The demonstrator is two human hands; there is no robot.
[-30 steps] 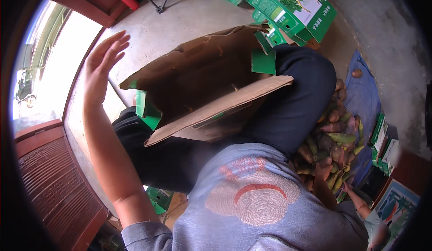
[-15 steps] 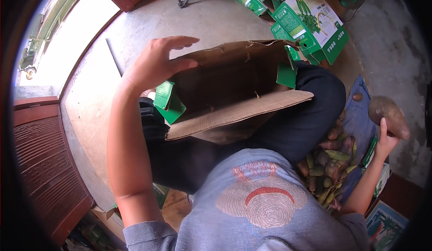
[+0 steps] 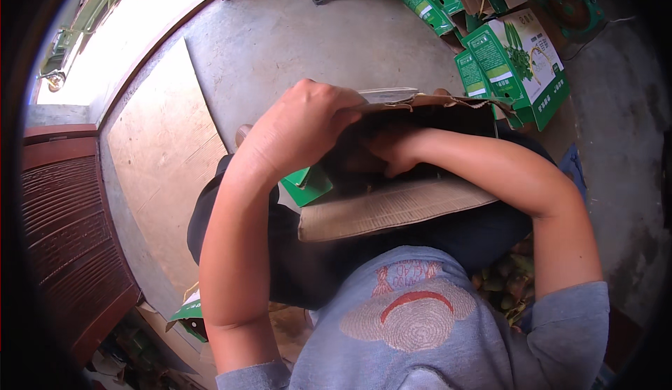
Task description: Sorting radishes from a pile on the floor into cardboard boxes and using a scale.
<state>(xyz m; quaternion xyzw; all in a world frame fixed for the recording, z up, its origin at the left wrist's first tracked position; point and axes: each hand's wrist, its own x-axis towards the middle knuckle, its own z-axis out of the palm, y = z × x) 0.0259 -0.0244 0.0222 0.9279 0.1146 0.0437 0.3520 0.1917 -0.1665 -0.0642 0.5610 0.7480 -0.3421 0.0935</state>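
An open cardboard box point(image 3: 392, 211), brown inside with green outer flaps, rests tilted across my crossed legs. Its opening faces me. My left hand point(image 3: 311, 114) is closed over the far left rim of the box, fingers curled round the cardboard. Reaching in from the right, my right hand point(image 3: 406, 151) is inside the box, and its fingers are lost in the shadow. Whether it still holds anything does not show. A heap of brown and green tubers point(image 3: 505, 285) lies by my right thigh, partly covered by my arm.
Several green-and-white cartons point(image 3: 521, 61) stand at the back right. A pale board point(image 3: 157, 145) lies on the concrete floor to the left, beside a dark red slatted wooden panel point(image 3: 77, 208). A bit of blue cloth point(image 3: 574, 169) shows behind my right elbow.
My right hand, which held a large brown tuber out at the right, has swung into the box; the tuber is out of sight. My left hand has closed on the rim.
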